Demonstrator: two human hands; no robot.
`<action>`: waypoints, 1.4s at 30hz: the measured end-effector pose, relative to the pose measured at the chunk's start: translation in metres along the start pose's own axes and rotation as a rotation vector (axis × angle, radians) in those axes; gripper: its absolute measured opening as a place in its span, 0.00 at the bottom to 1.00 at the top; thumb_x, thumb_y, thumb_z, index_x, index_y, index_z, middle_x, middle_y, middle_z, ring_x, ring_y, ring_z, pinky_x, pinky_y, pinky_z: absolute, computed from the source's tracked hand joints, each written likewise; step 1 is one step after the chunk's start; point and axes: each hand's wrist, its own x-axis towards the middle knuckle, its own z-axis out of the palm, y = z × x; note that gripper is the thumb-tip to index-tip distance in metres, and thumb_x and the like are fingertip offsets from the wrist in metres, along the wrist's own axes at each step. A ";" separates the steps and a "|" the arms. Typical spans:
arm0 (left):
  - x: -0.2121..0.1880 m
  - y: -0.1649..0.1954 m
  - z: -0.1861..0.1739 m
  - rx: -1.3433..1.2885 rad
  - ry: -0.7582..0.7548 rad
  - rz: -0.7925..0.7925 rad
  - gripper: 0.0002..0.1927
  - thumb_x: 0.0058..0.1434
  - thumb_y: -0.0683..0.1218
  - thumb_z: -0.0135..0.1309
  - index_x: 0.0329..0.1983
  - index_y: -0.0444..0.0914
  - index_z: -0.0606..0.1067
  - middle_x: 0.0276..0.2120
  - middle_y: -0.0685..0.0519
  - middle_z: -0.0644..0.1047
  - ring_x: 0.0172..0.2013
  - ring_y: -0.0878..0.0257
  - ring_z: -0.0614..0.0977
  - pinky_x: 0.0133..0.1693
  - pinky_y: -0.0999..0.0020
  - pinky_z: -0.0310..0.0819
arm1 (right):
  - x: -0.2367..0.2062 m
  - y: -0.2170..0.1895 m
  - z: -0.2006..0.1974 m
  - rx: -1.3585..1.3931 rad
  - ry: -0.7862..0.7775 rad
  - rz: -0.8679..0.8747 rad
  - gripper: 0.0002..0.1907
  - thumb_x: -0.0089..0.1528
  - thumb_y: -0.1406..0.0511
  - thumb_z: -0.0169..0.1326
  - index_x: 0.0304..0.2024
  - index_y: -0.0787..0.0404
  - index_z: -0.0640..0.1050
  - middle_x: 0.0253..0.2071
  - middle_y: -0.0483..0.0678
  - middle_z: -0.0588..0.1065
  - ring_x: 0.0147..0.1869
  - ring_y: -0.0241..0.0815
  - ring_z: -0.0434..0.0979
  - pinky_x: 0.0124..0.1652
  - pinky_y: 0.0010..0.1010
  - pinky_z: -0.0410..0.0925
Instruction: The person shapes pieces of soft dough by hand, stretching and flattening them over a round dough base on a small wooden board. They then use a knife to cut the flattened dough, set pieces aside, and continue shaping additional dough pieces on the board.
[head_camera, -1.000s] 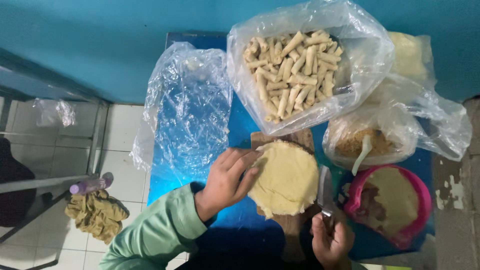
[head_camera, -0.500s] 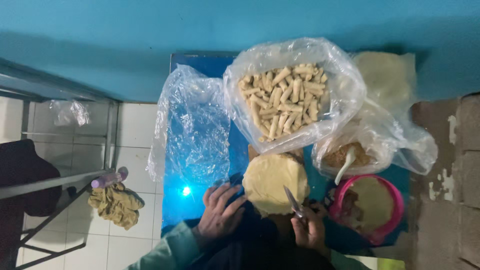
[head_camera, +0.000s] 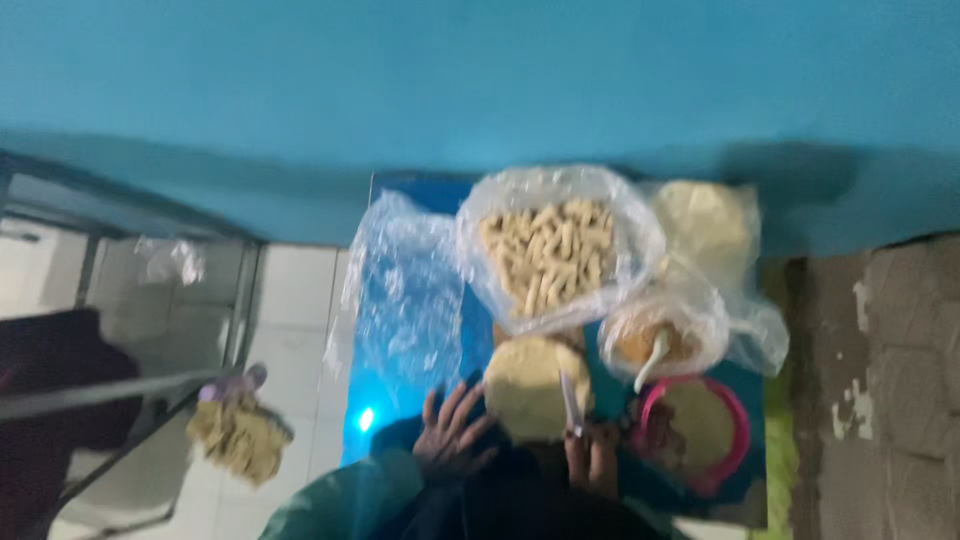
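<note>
**Hands at the dough**

The left hand (head_camera: 452, 432) is lying open, fingers spread, on the blue surface (head_camera: 400, 400) beside the round dough (head_camera: 535, 388). The right hand (head_camera: 590, 455) is gripping a knife (head_camera: 570, 402), closed around its handle, with the blade over the dough's right side. The dough is sitting near the surface's front edge.

Bag of pale rolled sticks (head_camera: 550, 250), empty clear bag (head_camera: 405, 300), pink bowl (head_camera: 735, 455), teal wall (head_camera: 480, 80)

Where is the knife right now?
In the head view, low and right of centre: the knife is in the right hand, blade over the dough round, beside the pink bowl.
</note>
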 end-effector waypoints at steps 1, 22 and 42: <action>-0.006 0.001 -0.004 -0.015 -0.021 -0.021 0.36 0.59 0.66 0.60 0.68 0.48 0.69 0.73 0.44 0.60 0.72 0.44 0.59 0.67 0.30 0.40 | 0.000 -0.003 -0.002 -0.236 0.035 -0.229 0.14 0.65 0.69 0.54 0.53 0.63 0.72 0.42 0.66 0.71 0.46 0.63 0.73 0.46 0.46 0.70; 0.023 -0.001 -0.026 0.060 0.173 -0.271 0.26 0.63 0.53 0.56 0.64 0.44 0.71 0.69 0.42 0.65 0.70 0.43 0.62 0.68 0.40 0.48 | 0.063 -0.015 -0.017 0.971 -0.211 0.592 0.07 0.73 0.66 0.44 0.45 0.65 0.69 0.31 0.45 0.69 0.35 0.38 0.68 0.39 0.28 0.66; 0.051 0.053 -0.002 -0.723 0.260 -0.963 0.35 0.57 0.44 0.66 0.67 0.36 0.67 0.28 0.49 0.76 0.27 0.63 0.76 0.32 0.65 0.76 | 0.115 0.017 -0.044 0.590 -0.447 0.432 0.13 0.72 0.62 0.48 0.53 0.63 0.73 0.47 0.57 0.79 0.53 0.55 0.81 0.49 0.40 0.71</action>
